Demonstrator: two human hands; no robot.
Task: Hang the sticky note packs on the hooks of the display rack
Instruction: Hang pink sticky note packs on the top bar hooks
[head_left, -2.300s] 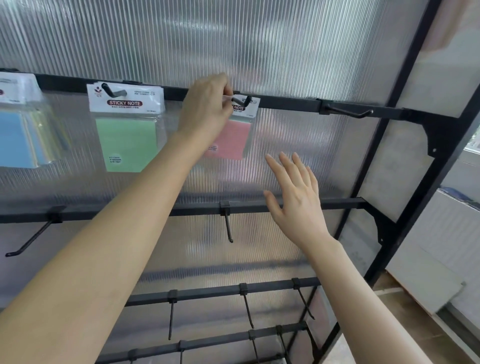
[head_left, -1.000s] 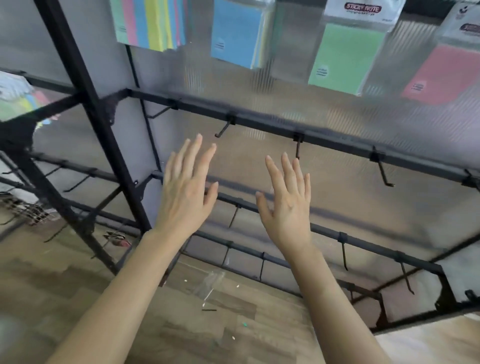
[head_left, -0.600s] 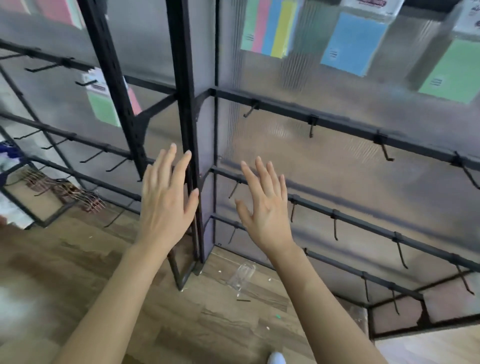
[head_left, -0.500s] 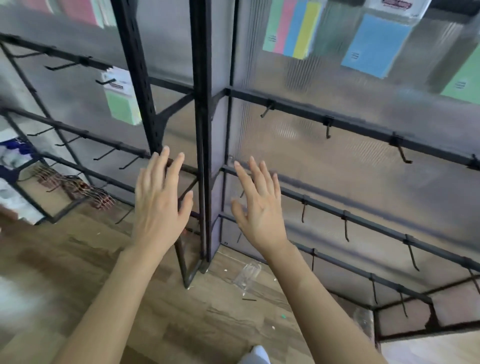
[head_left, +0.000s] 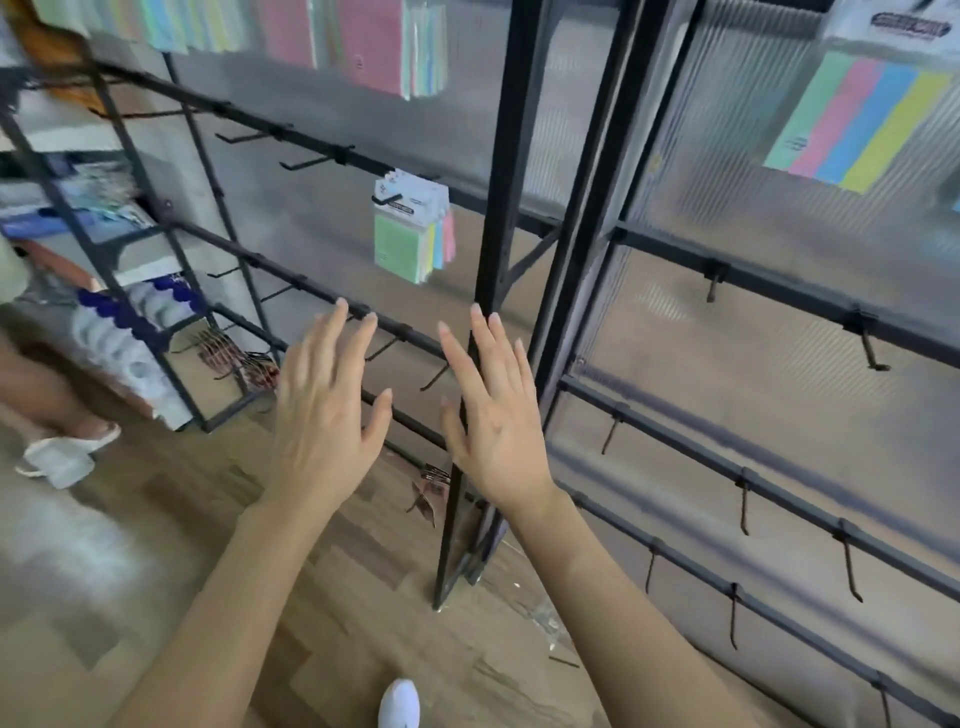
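Note:
My left hand (head_left: 324, 415) and my right hand (head_left: 493, 421) are raised side by side in front of the black display rack (head_left: 498, 218), fingers spread and holding nothing. A bundle of sticky note packs (head_left: 413, 228) with a green one in front hangs on a hook of the left panel, above my hands. More packs hang along the top: pink and pastel ones (head_left: 374, 47) on the left, a striped multicolour pack (head_left: 857, 124) on the right panel. Many bare hooks (head_left: 870, 353) stick out from the lower bars.
A lower shelf unit (head_left: 130, 322) at the left holds white and blue goods. Another person's leg and white shoe (head_left: 62, 457) stand on the wooden floor at far left. Clear plastic scraps (head_left: 540, 618) lie by the rack's foot. My white shoe tip (head_left: 399, 704) shows at the bottom.
The view has swung left and down from the top row, where my left hand was at the pink pack's hook. Both hands now hover bare before the rack's corner post.

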